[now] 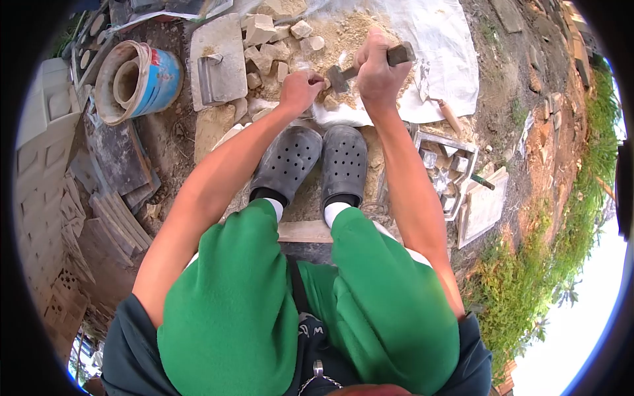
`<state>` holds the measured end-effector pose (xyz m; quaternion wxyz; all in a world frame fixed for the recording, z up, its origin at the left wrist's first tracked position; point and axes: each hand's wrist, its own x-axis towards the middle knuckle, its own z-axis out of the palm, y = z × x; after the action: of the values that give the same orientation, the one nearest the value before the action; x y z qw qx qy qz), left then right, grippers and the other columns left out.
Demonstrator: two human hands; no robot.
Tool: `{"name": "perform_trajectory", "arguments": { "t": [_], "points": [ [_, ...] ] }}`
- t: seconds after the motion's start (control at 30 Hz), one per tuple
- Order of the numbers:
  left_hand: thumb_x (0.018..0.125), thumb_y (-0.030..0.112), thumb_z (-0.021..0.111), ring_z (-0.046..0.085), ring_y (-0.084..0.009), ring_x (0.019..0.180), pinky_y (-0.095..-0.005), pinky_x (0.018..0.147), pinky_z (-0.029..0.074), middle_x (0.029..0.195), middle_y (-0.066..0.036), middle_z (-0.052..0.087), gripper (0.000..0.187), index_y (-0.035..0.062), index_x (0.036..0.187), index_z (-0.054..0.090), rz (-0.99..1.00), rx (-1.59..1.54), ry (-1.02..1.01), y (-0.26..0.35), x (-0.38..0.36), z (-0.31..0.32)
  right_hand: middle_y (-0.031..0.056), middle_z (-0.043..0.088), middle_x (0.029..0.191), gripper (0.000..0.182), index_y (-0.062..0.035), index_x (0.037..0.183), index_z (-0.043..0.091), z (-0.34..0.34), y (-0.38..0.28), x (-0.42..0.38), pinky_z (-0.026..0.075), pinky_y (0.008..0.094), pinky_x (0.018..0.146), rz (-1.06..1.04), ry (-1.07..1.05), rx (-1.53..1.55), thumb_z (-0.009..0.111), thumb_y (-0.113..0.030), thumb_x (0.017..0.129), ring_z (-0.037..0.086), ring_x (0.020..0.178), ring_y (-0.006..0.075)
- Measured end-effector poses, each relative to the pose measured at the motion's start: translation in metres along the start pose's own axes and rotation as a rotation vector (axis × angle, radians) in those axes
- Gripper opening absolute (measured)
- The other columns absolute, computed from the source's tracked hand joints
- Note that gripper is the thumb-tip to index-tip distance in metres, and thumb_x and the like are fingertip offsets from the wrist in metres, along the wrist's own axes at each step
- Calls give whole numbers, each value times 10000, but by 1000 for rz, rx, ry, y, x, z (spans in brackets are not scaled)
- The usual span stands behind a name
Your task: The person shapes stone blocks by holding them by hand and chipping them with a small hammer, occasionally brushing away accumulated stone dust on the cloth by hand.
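My right hand (381,71) is wrapped round the handle of a hammer, near the top centre. The hammer's dark metal head (339,79) points left, toward my left hand (304,89). That left hand has its fingers pinched together just left of the hammer head; what they hold, if anything, is too small to make out. Pale broken stone pieces (260,30) and sandy rubble lie around and beyond both hands, partly on a white sheet (446,49).
A blue and white bucket (158,80) stands at the upper left, beside a flat slab (228,43). On the right are a wooden-handled tool (450,115), a metal frame (467,150) and stacked tiles (483,206). Grey clogs (343,162) are below the hands.
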<state>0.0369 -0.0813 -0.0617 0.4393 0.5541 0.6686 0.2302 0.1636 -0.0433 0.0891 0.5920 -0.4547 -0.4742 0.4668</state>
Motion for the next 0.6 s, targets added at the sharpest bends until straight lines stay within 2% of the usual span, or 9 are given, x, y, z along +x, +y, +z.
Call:
{"name": "perform_trajectory", "arguments": {
  "t": [0.07, 0.13, 0.17, 0.27, 0.33, 0.4, 0.43, 0.5, 0.6],
  "points": [
    [804, 256, 716, 694, -207, 772, -309, 733, 528, 886, -111, 727, 229, 88, 955, 751, -8, 12, -5, 2, 1, -1, -48, 426, 502, 426, -53, 555, 458, 3, -16, 11, 269, 255, 427, 5, 4, 23, 501, -131, 972, 367, 459, 41],
    [805, 255, 713, 695, -207, 776, -309, 735, 528, 893, -111, 728, 229, 92, 961, 752, -23, 22, -7, 1, 1, -1, -31, 414, 489, 434, -42, 545, 445, 1, -40, 13, 272, 254, 429, -160, -36, 98, 479, -115, 972, 361, 452, 49],
    [806, 251, 712, 696, -203, 776, -308, 732, 528, 891, -111, 729, 227, 92, 963, 752, -30, 4, -5, 1, 1, -1, -16, 406, 486, 453, -34, 542, 431, 2, -51, 12, 274, 250, 432, -165, -9, 41, 449, -125, 985, 361, 448, 53],
    [807, 244, 713, 697, -194, 774, -306, 724, 528, 883, -108, 731, 223, 92, 966, 752, -31, -41, 16, -4, 1, 3, -22, 400, 486, 469, -40, 540, 419, 4, -42, 6, 270, 241, 432, -282, -18, 1, 447, -143, 996, 361, 447, 50],
    [807, 242, 714, 697, -190, 771, -306, 718, 527, 878, -105, 732, 222, 92, 967, 752, -24, -71, 38, -6, 1, 4, -51, 383, 482, 466, -57, 546, 415, 7, 1, -9, 249, 247, 425, -175, 22, -28, 488, -150, 997, 346, 460, 25],
    [806, 244, 721, 698, -186, 773, -305, 716, 527, 878, -105, 733, 230, 83, 966, 751, -76, -68, 13, -3, 2, 2, -59, 390, 495, 449, -58, 560, 413, 7, 9, -8, 243, 254, 424, -45, 7, -195, 497, -146, 992, 341, 471, 13],
    [806, 244, 721, 698, -186, 773, -305, 716, 527, 878, -105, 733, 230, 83, 966, 751, -77, -69, 20, -1, 3, 1, -59, 390, 495, 449, -58, 560, 413, 8, 7, -3, 243, 254, 424, -47, 1, -192, 497, -146, 992, 341, 471, 13],
    [805, 252, 724, 698, -189, 771, -304, 719, 527, 871, -106, 733, 234, 78, 960, 751, -91, -46, 21, 2, 0, 0, -12, 381, 491, 449, -84, 547, 388, 6, -8, 8, 322, 271, 428, -63, 9, -97, 467, -121, 987, 331, 423, 79],
    [803, 257, 728, 698, -192, 778, -305, 728, 528, 873, -106, 732, 240, 82, 965, 750, -105, -42, -2, 2, 1, -2, -48, 393, 489, 439, -46, 577, 450, 8, -41, 6, 251, 257, 419, -183, 6, -37, 473, -174, 996, 354, 445, 37]
  ]
}}
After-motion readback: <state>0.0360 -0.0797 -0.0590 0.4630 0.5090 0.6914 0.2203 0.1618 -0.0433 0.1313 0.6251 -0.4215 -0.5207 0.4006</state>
